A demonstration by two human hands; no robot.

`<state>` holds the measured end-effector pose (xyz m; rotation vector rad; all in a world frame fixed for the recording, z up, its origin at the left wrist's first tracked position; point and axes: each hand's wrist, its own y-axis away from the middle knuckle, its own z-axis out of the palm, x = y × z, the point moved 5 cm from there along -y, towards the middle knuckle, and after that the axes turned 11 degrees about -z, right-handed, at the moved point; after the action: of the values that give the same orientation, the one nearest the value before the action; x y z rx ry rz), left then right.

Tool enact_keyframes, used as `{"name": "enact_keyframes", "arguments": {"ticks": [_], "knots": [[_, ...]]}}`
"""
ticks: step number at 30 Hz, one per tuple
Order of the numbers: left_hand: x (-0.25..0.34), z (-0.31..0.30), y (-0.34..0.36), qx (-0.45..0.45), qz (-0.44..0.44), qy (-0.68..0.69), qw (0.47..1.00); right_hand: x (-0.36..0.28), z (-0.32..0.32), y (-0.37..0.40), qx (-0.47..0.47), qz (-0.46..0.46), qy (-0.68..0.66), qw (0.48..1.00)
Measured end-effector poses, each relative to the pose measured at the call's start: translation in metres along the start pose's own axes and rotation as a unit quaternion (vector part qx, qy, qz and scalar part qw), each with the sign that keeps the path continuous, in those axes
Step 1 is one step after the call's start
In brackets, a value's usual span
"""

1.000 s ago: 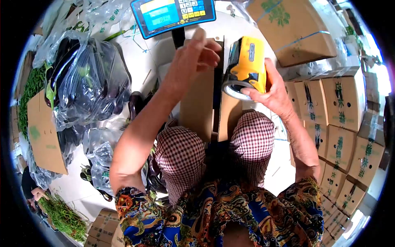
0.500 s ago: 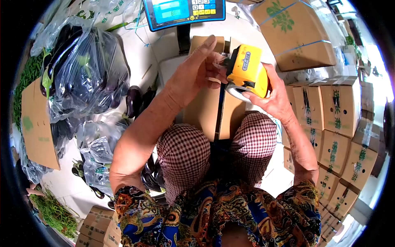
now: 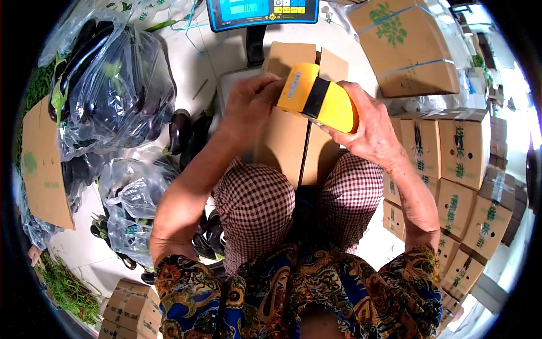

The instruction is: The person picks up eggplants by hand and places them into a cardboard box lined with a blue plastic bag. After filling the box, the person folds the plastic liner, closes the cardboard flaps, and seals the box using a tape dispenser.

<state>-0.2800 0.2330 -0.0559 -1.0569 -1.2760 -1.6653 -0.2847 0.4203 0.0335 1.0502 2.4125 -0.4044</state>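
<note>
My right hand (image 3: 370, 124) is closed around a yellow tape dispenser (image 3: 341, 110) with a black band, held tilted above a cardboard box. At the dispenser's other end, my left hand (image 3: 254, 101) has its fingers curled in and slightly blurred; whatever they pinch is hidden. The closed cardboard box (image 3: 282, 152) lies below both hands, reaching back from between my knees, with a dark seam between its two top flaps. Behind it stands a scale display (image 3: 265, 12) with lit digits and coloured keys.
Clear bags of eggplants (image 3: 121, 90) lie on the left, with loose eggplants (image 3: 180, 130) beside them. Printed boxes (image 3: 463, 147) are stacked on the right. A strapped box (image 3: 403, 51) sits at the back right. Green vegetables (image 3: 68, 288) lie at the lower left.
The tape dispenser has turned in my right hand, its side with the black band now facing up. My left hand has moved slightly down and left, its fingers now curled in.
</note>
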Motion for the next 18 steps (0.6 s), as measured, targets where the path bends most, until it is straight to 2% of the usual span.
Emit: {"name": "enact_keyframes", "arguments": {"ticks": [4, 7, 11, 14, 17, 18], "knots": [[-0.023, -0.016, 0.0, -0.011, -0.023, 0.072, 0.997, -0.006, 0.006, -0.004, -0.051, -0.029, 0.045, 0.997], [-0.051, -0.06, -0.003, 0.103, -0.116, 0.098, 0.983, -0.002, 0.006, -0.004, -0.079, -0.021, 0.059, 0.995], [-0.08, -0.113, -0.006, 0.125, -0.063, 0.125, 0.982, 0.004, 0.001, 0.0, -0.107, -0.026, 0.101, 0.989], [-0.098, -0.119, -0.015, 0.136, -0.08, 0.074, 0.985, 0.004, 0.003, -0.005, -0.11, -0.025, 0.091, 0.989], [-0.102, -0.117, -0.023, 0.221, -0.025, -0.092, 0.971, 0.006, 0.009, -0.009, -0.122, -0.014, 0.111, 0.986], [-0.106, -0.116, -0.026, 0.238, 0.028, -0.113, 0.964, 0.007, 0.012, -0.011, -0.125, -0.012, 0.115, 0.985]]}}
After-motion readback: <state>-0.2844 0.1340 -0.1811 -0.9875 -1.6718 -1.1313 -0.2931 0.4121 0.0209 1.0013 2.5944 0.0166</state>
